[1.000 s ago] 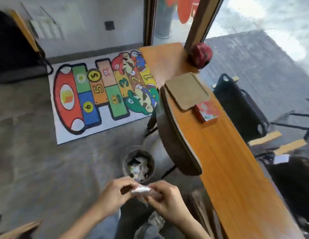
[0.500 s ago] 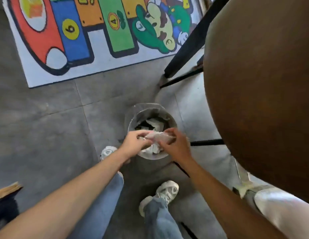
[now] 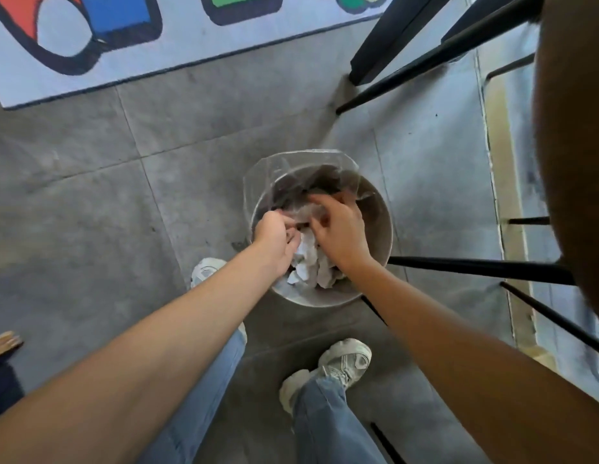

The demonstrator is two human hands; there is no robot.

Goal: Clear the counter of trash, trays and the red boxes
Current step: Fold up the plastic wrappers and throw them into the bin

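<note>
At the far left a bright play mat [image 3: 191, 38] lies on the grey floor, well apart from the work. Toward the middle, the left hand [image 3: 274, 241] reaches inside the mouth of the round bin [image 3: 380, 229], its fingers curled in at crumpled white paper [image 3: 306, 262] — whether it pinches a piece or is only pressing the heap down I cannot tell. Just beside it the right hand [image 3: 340, 229] is also inside the rim, fingers bent and spread over the same trash; its hold is equally unclear. The bin's clear liner [image 3: 258, 182] stands up at the far edge. To the right, black stool legs [image 3: 475, 267] and a brown seat [image 3: 572, 162] crowd the view. So one lot of trash looks binned or nearly so — the worktop, trays and red boxes are out of view, and likely remain to be dealt with.
</note>
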